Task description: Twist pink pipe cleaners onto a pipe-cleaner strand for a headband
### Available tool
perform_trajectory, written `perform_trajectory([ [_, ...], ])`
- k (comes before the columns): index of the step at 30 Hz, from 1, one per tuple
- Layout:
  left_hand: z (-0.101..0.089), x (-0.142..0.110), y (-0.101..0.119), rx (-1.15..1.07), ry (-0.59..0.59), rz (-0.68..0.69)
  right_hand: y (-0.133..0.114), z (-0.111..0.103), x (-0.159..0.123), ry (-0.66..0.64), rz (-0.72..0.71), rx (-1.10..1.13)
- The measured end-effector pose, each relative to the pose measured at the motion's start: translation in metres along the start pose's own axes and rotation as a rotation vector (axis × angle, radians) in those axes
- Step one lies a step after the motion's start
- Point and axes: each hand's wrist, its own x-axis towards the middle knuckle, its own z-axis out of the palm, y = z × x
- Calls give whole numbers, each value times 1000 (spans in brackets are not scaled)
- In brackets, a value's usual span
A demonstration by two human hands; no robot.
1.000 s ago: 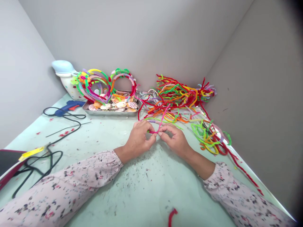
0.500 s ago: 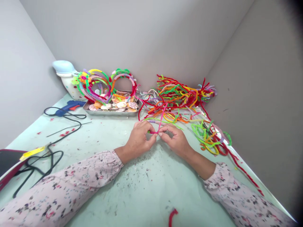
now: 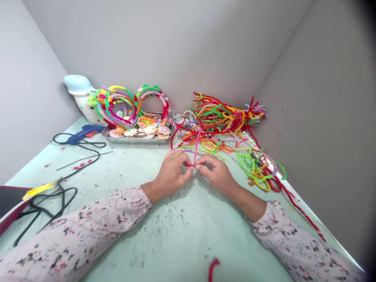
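Note:
Between my two hands is a pink pipe cleaner (image 3: 196, 147), one end of it standing up above my fingertips. My left hand (image 3: 173, 172) pinches it where it meets a darker pink-red length, with a bit of green showing beside the fingers. My right hand (image 3: 216, 172) grips the same spot from the other side, thumb against forefinger. The fingertips of both hands almost touch, and they cover the join. Just behind them a lilac and green strip (image 3: 188, 150) lies on the table.
Behind stands a metal tray (image 3: 138, 140) of seashells with colourful headbands (image 3: 152, 94) on it. A heap of pipe cleaners (image 3: 223, 117) lies back right. To the left are a blue glue gun (image 3: 80, 134), its black cord (image 3: 63, 196) and a white bottle (image 3: 84, 103). A red piece (image 3: 213, 270) lies in front.
The upright end of the pink pipe cleaner has swung left and now stands more nearly vertical. Both hands keep their pinch in almost the same place.

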Motion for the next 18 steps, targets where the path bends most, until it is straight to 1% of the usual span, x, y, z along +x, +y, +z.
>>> perform_trajectory([
  [12,-1,2,3,-13,24,-26,-1,1,-1,6,-3,-20],
  [18,-1,1,3,1,0,6,1,0,-2,6,9,-14],
])
